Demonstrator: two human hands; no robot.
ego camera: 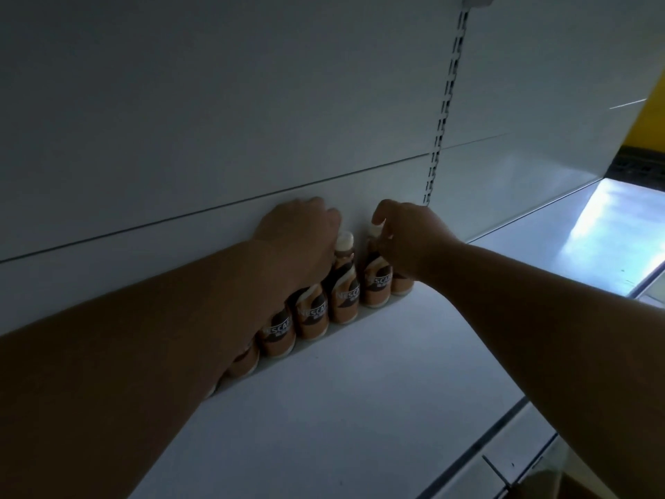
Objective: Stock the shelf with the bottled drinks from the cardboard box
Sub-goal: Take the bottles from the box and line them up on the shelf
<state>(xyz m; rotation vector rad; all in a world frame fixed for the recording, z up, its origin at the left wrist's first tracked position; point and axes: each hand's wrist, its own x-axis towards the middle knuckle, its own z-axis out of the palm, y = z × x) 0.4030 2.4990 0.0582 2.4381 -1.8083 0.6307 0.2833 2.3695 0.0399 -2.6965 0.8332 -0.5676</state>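
Note:
A row of several brown coffee bottles (344,297) with pale caps stands against the back panel of a white shelf (360,390). My left hand (300,239) lies over the tops of the bottles at the left of the row, fingers curled down on them. My right hand (406,235) is closed around the neck of a bottle (376,282) near the right end, with one more bottle (401,286) partly hidden behind my wrist. My left forearm covers the lower bottles. The cardboard box is out of view.
The shelf's white back panel (216,120) rises behind, with a slotted upright (444,113) at the right. A neighbouring shelf bay (575,239) lies to the right, lit brightly. The shelf's front edge rail (496,430) runs at the lower right.

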